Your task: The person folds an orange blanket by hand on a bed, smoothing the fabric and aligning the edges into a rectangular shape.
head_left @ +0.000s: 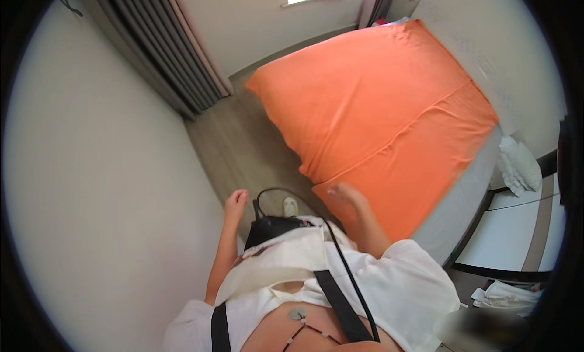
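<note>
On my feed's left hangs a grey curtain. Next, I see my left hand beside a black bag, fingers curled in. My right hand blurs over the near edge of the orange sheet; I can't tell whether its fingers are open. The sheet covers most of the bed.
</note>
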Demonstrator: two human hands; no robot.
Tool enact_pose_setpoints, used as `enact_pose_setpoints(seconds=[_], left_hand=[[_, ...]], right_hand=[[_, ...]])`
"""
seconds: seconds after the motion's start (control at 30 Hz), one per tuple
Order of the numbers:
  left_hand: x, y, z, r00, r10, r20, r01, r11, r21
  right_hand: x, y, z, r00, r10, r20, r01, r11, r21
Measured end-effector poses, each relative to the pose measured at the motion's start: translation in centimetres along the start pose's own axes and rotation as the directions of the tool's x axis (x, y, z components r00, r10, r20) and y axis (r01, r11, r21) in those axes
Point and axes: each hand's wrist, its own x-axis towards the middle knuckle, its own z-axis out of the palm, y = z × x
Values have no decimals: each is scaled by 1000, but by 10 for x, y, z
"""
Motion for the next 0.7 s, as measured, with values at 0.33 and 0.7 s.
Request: enact_pose_setpoints(seconds=[0.33,0.7], left_hand=[[187,81,-36,989,138,53,-141,989,39],[412,133,-86,939,-48,340,44,999,21]], right_hand=[[203,-75,-111,990,49,-130,15,893,449],[305,-79,-127,860,492,-135,-315,719,619]])
